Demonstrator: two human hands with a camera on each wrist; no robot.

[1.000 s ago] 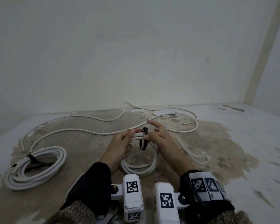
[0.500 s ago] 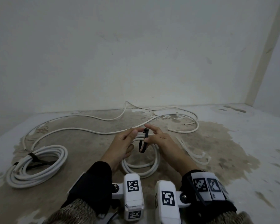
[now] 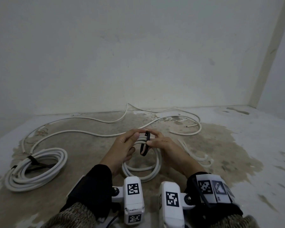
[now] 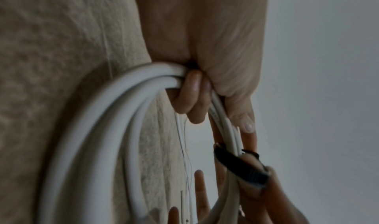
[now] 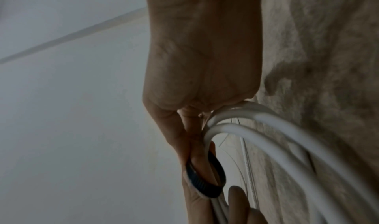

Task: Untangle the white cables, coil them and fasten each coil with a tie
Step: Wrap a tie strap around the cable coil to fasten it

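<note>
— Two hands on one small coil, then?

— Yes. The left hand has its fingers curled round the far side of the coil, thumb on top, holding the strands together. The near side of the coil rests on the floor.

— And the right hand?

— Its grip is closed on the black tie, pinched between thumb and fingertips just right of the left thumb. The tie loops round the bunched strands; from the right wrist it shows as a ribbed band round the cable.

— Is the loop tight?

— It hangs slack below the strands.

— Anything else nearby?

— Well left of both hands lies a larger coil already bound with a dark strap. Beyond the fingers, a loose cable snakes over the floor toward the wall. Short white pieces lie to the right of the right hand.
</note>
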